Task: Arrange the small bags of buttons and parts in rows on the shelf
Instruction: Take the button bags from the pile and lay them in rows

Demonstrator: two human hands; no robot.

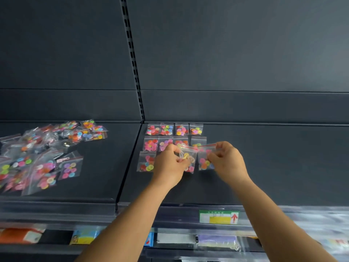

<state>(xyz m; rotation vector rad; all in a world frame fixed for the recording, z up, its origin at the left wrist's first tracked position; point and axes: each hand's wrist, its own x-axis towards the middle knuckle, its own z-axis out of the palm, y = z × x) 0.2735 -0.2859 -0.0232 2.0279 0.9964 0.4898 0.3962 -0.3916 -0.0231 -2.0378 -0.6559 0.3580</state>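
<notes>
A dark shelf (264, 167) fills the view, split by a seam into a left and a right panel, with a dark back wall (226, 53) and a slotted upright (132, 53) behind it. Along its front edge runs a clear price rail holding a green and yellow label (219, 216) with a red arrow. Below, a lower shelf carries blurred packets (217, 241).

On the left panel lies a loose pile (37, 157) of small clear bags of coloured buttons, overlapping at all angles.

On the right panel, near the back, the bags lie in rows. The back row (174, 129) has four bags side by side. The second row (158, 143) shows four more, the right ones partly hidden by the hands. In front of it, one bag (146, 161) lies at the left end of a third row.

The left hand (168, 165) has its fingers curled, pinching a bag (188, 159) of pale and yellow buttons just right of that one. The right hand (226, 159) pinches another bag (204, 160) of pink and orange buttons just beside it. The two held bags meet at their red-lined top corners, low over the shelf; whether they touch it cannot be told.
</notes>
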